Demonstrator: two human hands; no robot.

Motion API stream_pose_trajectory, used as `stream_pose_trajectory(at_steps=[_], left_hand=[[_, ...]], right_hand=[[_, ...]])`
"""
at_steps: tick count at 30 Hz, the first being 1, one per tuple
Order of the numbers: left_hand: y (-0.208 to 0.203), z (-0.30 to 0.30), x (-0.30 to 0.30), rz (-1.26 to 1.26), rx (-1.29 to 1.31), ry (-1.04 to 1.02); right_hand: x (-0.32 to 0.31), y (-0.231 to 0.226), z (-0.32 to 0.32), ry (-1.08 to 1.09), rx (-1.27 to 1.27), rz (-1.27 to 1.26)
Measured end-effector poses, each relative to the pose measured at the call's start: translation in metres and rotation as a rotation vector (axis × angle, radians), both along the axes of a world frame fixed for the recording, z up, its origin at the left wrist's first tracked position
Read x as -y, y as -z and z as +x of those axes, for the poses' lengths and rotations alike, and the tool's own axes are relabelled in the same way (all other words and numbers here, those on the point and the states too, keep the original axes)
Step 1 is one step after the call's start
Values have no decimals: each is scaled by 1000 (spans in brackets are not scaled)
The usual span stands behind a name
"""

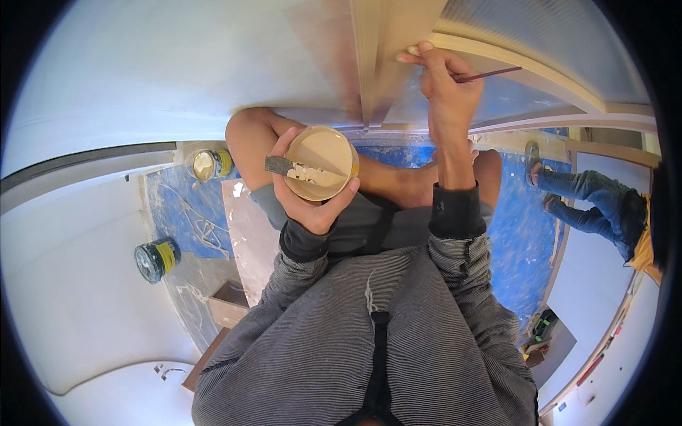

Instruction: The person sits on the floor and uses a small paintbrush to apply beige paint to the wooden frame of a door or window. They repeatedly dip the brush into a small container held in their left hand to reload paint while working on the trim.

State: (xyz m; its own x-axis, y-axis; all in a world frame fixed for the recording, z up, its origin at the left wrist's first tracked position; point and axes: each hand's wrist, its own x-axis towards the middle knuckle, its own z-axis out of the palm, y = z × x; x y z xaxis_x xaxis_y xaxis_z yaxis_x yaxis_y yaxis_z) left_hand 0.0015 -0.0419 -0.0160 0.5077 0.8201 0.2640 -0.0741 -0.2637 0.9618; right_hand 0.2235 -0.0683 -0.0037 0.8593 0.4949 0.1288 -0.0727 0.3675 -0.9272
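My left hand (310,211) is wrapped round a round tub (356,162) of beige paint, held above my lap. Across the tub's mouth lies a flat tool (278,165) with a dark grey end; its other part is coated in beige paint. Raised at the upper right, my right hand (449,89) grips a thin dark red stick-like handle (497,72), perhaps a brush. A small pale yellowish piece (413,50) shows at its fingertips; its kind is unclear. The fingertips are close to a beige wooden frame (394,53), and I cannot tell whether they touch it.
Ribbed translucent panels (540,35) sit within the frame. Blue sheeting (518,234) covers floor on both sides. Two paint buckets, an open one (204,165) and a dark one (158,260), stand at left. Another person's jeans-clad legs (593,202) are at right.
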Motion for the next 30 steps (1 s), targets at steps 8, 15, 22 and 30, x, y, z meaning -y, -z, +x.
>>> stream_pose_trajectory(at_steps=[8, 15, 22, 30], left_hand=[[1, 4, 1, -50, 62, 33], [-2, 8, 2, 12, 9, 47], [-3, 8, 3, -22, 19, 68], [-11, 9, 8, 2, 27, 53]], right_hand=[[1, -2, -1, -36, -20, -15], [1, -4, -1, -58, -14, -23], [-2, -3, -6, -62, 1, 35], [39, 6, -4, -81, -7, -98]])
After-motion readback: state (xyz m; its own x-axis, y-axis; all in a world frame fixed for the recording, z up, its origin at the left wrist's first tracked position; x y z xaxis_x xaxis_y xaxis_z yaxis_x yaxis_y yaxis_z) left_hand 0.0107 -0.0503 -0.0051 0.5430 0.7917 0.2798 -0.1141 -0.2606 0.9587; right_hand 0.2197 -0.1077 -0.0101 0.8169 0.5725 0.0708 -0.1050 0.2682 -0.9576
